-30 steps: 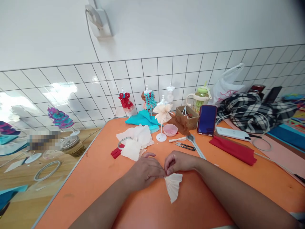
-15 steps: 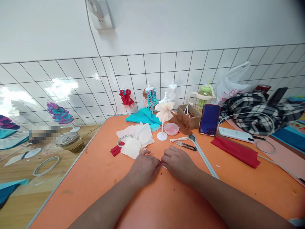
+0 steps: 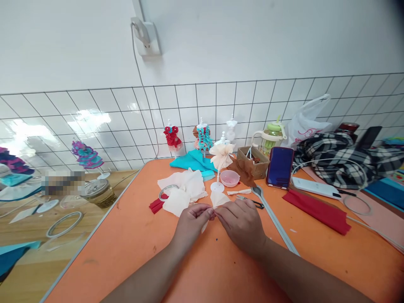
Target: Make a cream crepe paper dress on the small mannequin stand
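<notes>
Between my fingertips is a small piece of cream crepe paper (image 3: 218, 198), pinched at its middle and fanning out above. My left hand (image 3: 195, 221) grips it from the left, and my right hand (image 3: 241, 221) pinches it from the right. Just behind stands a small white dress form in a cream paper skirt (image 3: 222, 155). More cream crepe paper (image 3: 189, 185) lies to the left with a ring of tape (image 3: 167, 192) on it. Thread snips (image 3: 259, 205) lie partly hidden behind my right hand.
A pink bowl (image 3: 230, 178), a cardboard box (image 3: 260, 166) and a propped phone (image 3: 279, 167) stand behind my hands. A ruler (image 3: 279, 223) and red crepe paper (image 3: 317, 211) lie to the right. Several decorated dress forms, one red (image 3: 172, 138), line the wall.
My hands have lifted from the tabletop, and the pinched cream paper now shows above and below my fingers. The view has tilted slightly upward.
</notes>
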The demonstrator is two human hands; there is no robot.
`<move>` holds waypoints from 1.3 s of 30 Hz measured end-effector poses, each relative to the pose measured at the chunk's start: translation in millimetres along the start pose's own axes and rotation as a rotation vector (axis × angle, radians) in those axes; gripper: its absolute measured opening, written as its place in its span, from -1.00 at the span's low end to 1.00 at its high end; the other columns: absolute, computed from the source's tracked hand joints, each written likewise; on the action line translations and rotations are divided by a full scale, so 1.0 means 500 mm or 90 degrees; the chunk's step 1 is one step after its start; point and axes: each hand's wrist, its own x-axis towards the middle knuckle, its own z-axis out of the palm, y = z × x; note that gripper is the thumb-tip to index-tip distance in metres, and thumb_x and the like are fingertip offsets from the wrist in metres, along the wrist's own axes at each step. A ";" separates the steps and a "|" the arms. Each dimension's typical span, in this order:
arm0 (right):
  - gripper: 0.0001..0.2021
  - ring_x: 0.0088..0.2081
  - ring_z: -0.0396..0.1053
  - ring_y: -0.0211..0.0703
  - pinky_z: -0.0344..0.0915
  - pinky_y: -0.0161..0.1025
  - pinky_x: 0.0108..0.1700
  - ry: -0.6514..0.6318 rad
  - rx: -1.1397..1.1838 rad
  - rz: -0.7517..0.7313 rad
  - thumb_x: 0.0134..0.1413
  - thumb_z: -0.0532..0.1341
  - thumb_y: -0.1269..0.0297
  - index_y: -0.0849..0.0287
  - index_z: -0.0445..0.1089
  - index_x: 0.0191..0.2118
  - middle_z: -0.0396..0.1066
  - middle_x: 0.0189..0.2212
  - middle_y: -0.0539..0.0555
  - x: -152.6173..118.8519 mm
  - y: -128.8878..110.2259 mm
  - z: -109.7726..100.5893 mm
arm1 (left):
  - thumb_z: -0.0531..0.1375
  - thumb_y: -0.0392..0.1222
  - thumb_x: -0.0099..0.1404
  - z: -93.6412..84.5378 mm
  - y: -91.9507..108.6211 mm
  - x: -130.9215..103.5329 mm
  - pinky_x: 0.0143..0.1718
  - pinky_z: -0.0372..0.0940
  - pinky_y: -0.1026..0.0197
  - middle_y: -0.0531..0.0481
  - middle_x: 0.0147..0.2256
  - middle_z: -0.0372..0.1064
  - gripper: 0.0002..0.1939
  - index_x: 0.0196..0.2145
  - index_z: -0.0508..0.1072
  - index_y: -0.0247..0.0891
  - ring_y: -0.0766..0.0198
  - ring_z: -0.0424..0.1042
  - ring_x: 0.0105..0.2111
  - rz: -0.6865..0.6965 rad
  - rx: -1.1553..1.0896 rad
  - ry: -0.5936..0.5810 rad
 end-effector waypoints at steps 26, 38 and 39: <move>-0.48 -0.26 0.39 -0.14 0.28 -0.19 -0.16 -0.196 0.943 0.410 -0.21 0.40 0.19 0.12 0.34 -0.05 0.42 -0.25 0.04 -0.008 0.027 0.033 | 0.24 0.02 0.17 -0.023 -0.008 -0.007 -0.24 0.22 0.17 0.00 -0.54 0.36 -0.70 -0.40 0.41 -0.32 0.30 0.36 -0.46 -0.170 -0.254 -0.331; -0.75 -0.41 0.23 -0.25 0.20 -0.33 -0.38 -0.184 0.645 0.365 -0.13 0.32 0.15 0.20 0.31 -0.48 0.23 -0.47 -0.04 0.001 0.030 0.020 | 0.07 0.15 0.25 -0.027 0.006 0.000 -0.30 0.24 0.22 -0.09 -0.26 0.44 -0.56 -0.14 0.40 -0.27 0.20 0.39 -0.28 -0.081 -0.024 -0.270; -0.75 -0.42 0.23 -0.26 0.20 -0.33 -0.40 -0.183 0.634 0.381 -0.14 0.32 0.16 0.20 0.29 -0.48 0.22 -0.49 -0.05 0.001 0.029 0.021 | 0.10 0.14 0.24 -0.027 0.007 -0.001 -0.34 0.24 0.23 -0.08 -0.32 0.44 -0.57 -0.16 0.41 -0.28 0.22 0.40 -0.34 -0.091 -0.018 -0.292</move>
